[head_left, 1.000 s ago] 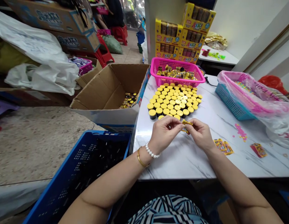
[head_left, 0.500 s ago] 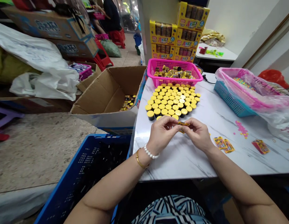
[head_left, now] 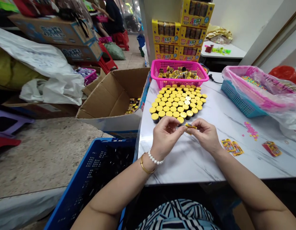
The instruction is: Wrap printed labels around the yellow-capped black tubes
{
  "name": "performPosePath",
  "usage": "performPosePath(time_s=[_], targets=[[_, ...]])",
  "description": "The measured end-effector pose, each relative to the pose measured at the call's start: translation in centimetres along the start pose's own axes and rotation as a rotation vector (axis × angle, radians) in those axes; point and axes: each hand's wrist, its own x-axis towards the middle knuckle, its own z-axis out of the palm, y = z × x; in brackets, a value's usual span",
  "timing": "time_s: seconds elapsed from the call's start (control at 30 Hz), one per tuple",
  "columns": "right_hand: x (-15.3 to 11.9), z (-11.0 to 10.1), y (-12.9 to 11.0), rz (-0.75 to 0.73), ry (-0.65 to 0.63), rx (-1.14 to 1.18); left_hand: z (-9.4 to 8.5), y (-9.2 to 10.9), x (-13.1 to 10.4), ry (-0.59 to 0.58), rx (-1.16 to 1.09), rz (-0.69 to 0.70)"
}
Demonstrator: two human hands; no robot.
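Observation:
Both hands meet over the near middle of the table. Between the fingertips is a small yellow printed card [head_left: 191, 126], partly covered by the fingers. My left hand [head_left: 165, 133], with a pearl bracelet at the wrist, pinches its left end. My right hand [head_left: 206, 135] grips the other end between thumb and fingers. Just beyond them stand several small black tubs with yellow lids [head_left: 173, 104], packed in rows. More printed cards [head_left: 232, 147] lie right of my right hand. Farther right are a thicker card stack [head_left: 271, 149] and small pink pieces [head_left: 250, 130].
A pink basket [head_left: 155, 74] of small wrapped tubs stands behind the rows. At right sits a blue basket [head_left: 239, 99] under a plastic-lined pink one. An open carton [head_left: 97, 102] and a blue crate [head_left: 87, 148] flank the table's left edge. Yellow boxes [head_left: 166, 35] are stacked behind.
The view has shifted slightly. Both hands still hold the card, which now shows a little more of its yellow surface between the fingertips; the right fingers have shifted slightly.

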Motion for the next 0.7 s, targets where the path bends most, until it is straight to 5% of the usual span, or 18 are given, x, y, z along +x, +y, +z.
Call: performPosePath(time_s=[0.2,0.7], targets=[[-0.01,-0.04,-0.2,-0.014,0.008,-0.015,-0.04,-0.03,-0.14,-0.086,0.164,0.053],[-0.6,0.74,0.61,-0.019,0.038,-0.154,0.11,-0.14,-0.73,-0.016,0.236,0.141]])
